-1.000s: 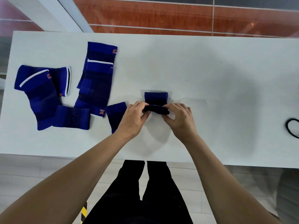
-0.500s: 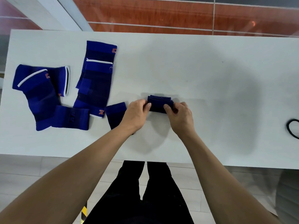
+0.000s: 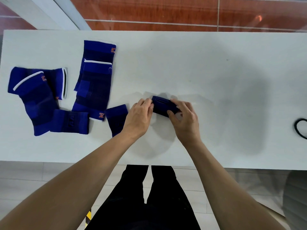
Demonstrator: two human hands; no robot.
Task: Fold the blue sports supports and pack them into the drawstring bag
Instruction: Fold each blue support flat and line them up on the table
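A small folded blue support (image 3: pixel 163 106) lies on the white table (image 3: pixel 207 77) in front of me. My left hand (image 3: pixel 138 116) grips its left end and my right hand (image 3: pixel 184 117) pinches its right end with curled fingers. Another small blue support (image 3: pixel 116 116) lies partly under my left wrist. Further left lie a long blue support (image 3: pixel 96 82), a short band (image 3: pixel 70 122) and an angled ankle-type support (image 3: pixel 33 95) with white trim. No drawstring bag is in view, only a black cord loop (image 3: pixel 299 128) at the right edge.
The table's near edge runs just below my forearms, with my dark-clad legs and a tiled floor beneath. Behind the table is a red-brown tiled wall.
The support was flat with its near edge being lifted; both hands have folded it over away from me into a compact bundle and still hold its ends.
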